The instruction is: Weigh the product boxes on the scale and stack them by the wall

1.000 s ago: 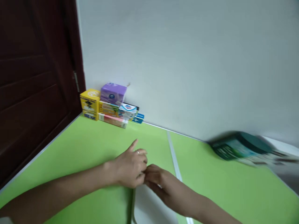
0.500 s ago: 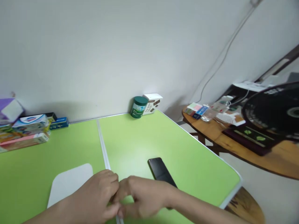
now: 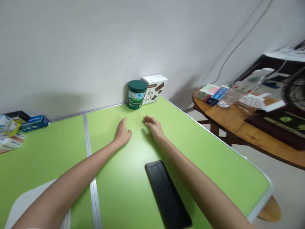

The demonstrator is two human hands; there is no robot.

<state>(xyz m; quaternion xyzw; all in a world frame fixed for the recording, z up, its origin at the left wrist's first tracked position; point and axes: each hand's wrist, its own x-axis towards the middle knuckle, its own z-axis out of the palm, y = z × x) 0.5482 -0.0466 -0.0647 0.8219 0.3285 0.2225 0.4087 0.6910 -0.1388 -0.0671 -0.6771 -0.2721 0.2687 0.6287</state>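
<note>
Both my arms reach forward over a green table (image 3: 209, 152). My left hand (image 3: 122, 133) lies flat on the tabletop with fingers stretched out, holding nothing. My right hand (image 3: 153, 125) also rests palm down, fingers extended and empty, a short gap to the right of the left one. Beyond the hands, against the wall, stand a dark green canister (image 3: 136, 94) and a white box with brown print (image 3: 153, 89). A black phone (image 3: 166, 194) lies face up under my right forearm, near the front edge.
Several small boxes (image 3: 14, 127) sit at the far left by the wall. A white flat pad (image 3: 26, 200) lies at the lower left. A metal seam (image 3: 89, 159) splits the tabletop. To the right stands a wooden round table (image 3: 240, 124) with packets, a bottle and a fan.
My hands were clasped together near the front of the table; they have parted and stretched forward toward the canister. The view has swung right and the phone sits nearer the frame's bottom.
</note>
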